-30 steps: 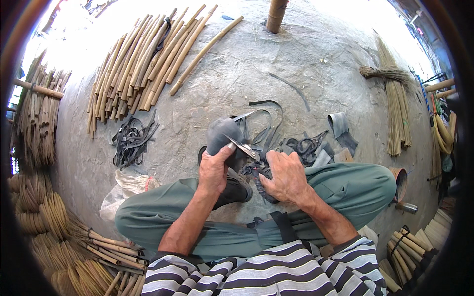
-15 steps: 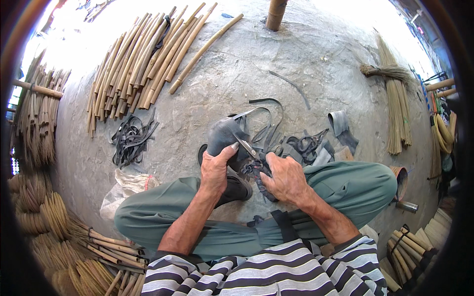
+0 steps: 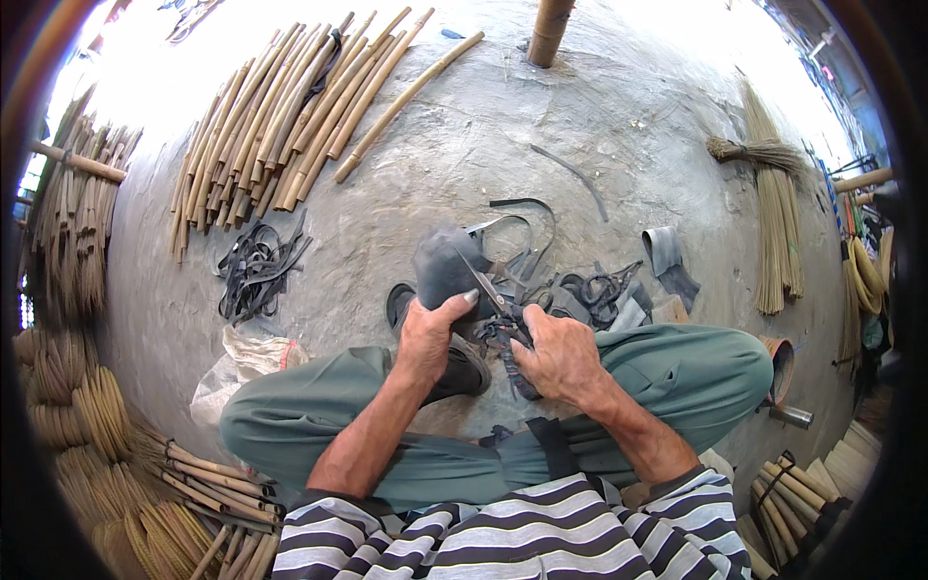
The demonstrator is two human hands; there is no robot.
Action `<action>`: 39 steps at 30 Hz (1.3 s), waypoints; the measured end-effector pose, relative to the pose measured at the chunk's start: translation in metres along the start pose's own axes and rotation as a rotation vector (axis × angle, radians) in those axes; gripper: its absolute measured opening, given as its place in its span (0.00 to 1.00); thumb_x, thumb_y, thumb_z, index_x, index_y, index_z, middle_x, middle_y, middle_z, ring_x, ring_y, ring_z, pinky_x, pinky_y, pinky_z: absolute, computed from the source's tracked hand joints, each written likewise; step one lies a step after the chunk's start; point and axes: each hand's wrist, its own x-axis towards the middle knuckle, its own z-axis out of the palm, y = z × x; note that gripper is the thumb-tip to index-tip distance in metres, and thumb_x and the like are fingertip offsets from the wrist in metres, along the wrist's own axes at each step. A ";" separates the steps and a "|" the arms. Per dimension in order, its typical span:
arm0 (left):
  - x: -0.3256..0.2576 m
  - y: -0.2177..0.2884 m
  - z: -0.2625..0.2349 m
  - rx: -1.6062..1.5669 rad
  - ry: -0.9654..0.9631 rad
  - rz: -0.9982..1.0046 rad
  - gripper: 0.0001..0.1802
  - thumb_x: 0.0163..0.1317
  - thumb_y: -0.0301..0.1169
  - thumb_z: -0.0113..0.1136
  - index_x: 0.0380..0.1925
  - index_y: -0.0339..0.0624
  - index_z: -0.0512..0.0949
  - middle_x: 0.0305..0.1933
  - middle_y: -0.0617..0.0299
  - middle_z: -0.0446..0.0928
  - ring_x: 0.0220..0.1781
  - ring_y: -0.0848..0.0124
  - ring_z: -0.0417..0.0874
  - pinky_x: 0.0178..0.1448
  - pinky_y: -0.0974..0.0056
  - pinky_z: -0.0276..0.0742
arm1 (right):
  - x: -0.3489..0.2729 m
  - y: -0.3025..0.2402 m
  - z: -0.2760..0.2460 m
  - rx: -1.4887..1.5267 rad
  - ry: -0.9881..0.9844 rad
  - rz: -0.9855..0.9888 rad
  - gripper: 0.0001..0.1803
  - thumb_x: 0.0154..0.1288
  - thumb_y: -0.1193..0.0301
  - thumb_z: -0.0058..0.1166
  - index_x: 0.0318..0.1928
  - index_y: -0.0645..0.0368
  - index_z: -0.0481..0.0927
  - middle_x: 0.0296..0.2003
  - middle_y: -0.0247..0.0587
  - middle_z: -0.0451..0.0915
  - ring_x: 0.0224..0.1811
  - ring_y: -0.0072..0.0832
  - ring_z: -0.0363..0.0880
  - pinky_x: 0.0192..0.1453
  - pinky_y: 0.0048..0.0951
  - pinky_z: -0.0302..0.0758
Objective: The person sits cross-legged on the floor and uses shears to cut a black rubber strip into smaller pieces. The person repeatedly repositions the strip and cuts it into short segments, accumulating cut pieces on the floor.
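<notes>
My left hand (image 3: 423,333) is closed on a dark rubber sheet (image 3: 442,269), its thumb lying along the near edge. The sheet is curved and slightly smeared by motion. My right hand (image 3: 561,353) grips a pair of scissors (image 3: 499,302) whose dark handles look wrapped. Its blades point up and left and lie against the right side of the rubber, the lower blade partly hidden. A narrow rubber strip (image 3: 530,232) loops on the floor just beyond the sheet.
Rubber scraps (image 3: 604,290) lie beside my right knee, and a wide rubber piece (image 3: 669,266) sits farther right. A tangle of black strips (image 3: 256,271) is at the left. Bamboo poles (image 3: 275,126) lie at the far left, broom bristles (image 3: 773,213) at the right. A bamboo post (image 3: 549,34) stands ahead.
The rubber sheet has shifted slightly right and turned in my left hand. More of the scissor blades now shows, spread apart. My right hand has barely moved.
</notes>
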 end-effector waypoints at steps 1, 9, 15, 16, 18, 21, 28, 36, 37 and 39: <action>0.002 0.003 -0.001 -0.071 -0.002 -0.008 0.17 0.65 0.26 0.69 0.54 0.37 0.82 0.50 0.62 0.87 0.47 0.69 0.89 0.61 0.62 0.83 | 0.000 0.001 0.000 0.000 0.007 -0.014 0.23 0.66 0.55 0.66 0.39 0.64 0.75 0.25 0.56 0.84 0.30 0.57 0.86 0.37 0.54 0.80; -0.002 0.003 0.000 -0.127 0.044 0.064 0.17 0.64 0.21 0.67 0.54 0.37 0.83 0.50 0.60 0.88 0.50 0.68 0.90 0.57 0.60 0.86 | 0.003 0.004 0.008 -0.146 0.136 -0.154 0.24 0.59 0.58 0.69 0.45 0.61 0.73 0.37 0.50 0.78 0.43 0.51 0.79 0.50 0.48 0.67; -0.002 0.003 -0.003 -0.127 0.026 -0.043 0.19 0.63 0.20 0.66 0.55 0.35 0.79 0.50 0.57 0.87 0.47 0.64 0.91 0.60 0.57 0.87 | 0.003 0.001 0.003 -0.090 0.036 -0.067 0.27 0.59 0.55 0.68 0.45 0.62 0.73 0.36 0.52 0.78 0.43 0.52 0.79 0.50 0.48 0.66; -0.002 0.005 -0.004 -0.162 0.022 -0.072 0.19 0.63 0.20 0.66 0.55 0.35 0.79 0.50 0.57 0.87 0.47 0.64 0.91 0.60 0.57 0.87 | 0.003 0.000 0.002 -0.075 0.024 -0.060 0.26 0.60 0.54 0.68 0.44 0.62 0.73 0.35 0.53 0.79 0.42 0.53 0.79 0.49 0.49 0.68; -0.002 0.007 -0.005 -0.165 0.032 -0.095 0.17 0.64 0.20 0.66 0.53 0.36 0.82 0.48 0.58 0.88 0.46 0.66 0.91 0.57 0.60 0.88 | 0.002 0.000 0.000 -0.057 -0.016 -0.029 0.25 0.62 0.53 0.66 0.43 0.62 0.73 0.33 0.55 0.81 0.40 0.56 0.81 0.48 0.51 0.70; -0.001 0.006 -0.004 -0.191 0.054 -0.121 0.15 0.64 0.20 0.67 0.51 0.37 0.83 0.47 0.58 0.89 0.46 0.67 0.91 0.56 0.61 0.88 | 0.000 -0.001 0.000 -0.051 -0.077 0.001 0.24 0.65 0.53 0.64 0.42 0.62 0.74 0.31 0.57 0.82 0.37 0.59 0.82 0.46 0.53 0.74; 0.004 0.003 -0.005 -0.290 0.158 -0.023 0.13 0.64 0.23 0.68 0.49 0.35 0.83 0.46 0.58 0.88 0.45 0.64 0.91 0.59 0.54 0.88 | 0.002 0.003 0.005 -0.059 -0.032 -0.037 0.22 0.63 0.56 0.68 0.41 0.61 0.75 0.32 0.52 0.83 0.36 0.54 0.84 0.46 0.50 0.73; -0.006 -0.003 0.000 -0.122 0.050 -0.057 0.13 0.65 0.22 0.65 0.49 0.36 0.84 0.45 0.59 0.89 0.43 0.68 0.91 0.51 0.61 0.87 | 0.003 0.003 0.004 -0.129 0.160 -0.137 0.24 0.58 0.58 0.70 0.44 0.61 0.74 0.36 0.50 0.80 0.42 0.53 0.80 0.48 0.48 0.68; -0.005 -0.002 -0.001 -0.119 0.037 -0.059 0.13 0.65 0.21 0.64 0.49 0.36 0.85 0.44 0.60 0.89 0.43 0.69 0.90 0.51 0.63 0.87 | 0.003 0.003 0.003 -0.112 0.121 -0.112 0.24 0.59 0.57 0.69 0.43 0.61 0.74 0.35 0.51 0.80 0.41 0.53 0.81 0.48 0.49 0.69; -0.005 0.001 -0.002 -0.126 0.074 -0.118 0.13 0.65 0.22 0.65 0.49 0.36 0.85 0.44 0.60 0.89 0.44 0.69 0.90 0.53 0.63 0.87 | 0.002 0.001 0.001 -0.081 0.028 -0.056 0.24 0.61 0.57 0.69 0.43 0.61 0.74 0.34 0.53 0.81 0.40 0.55 0.81 0.48 0.51 0.71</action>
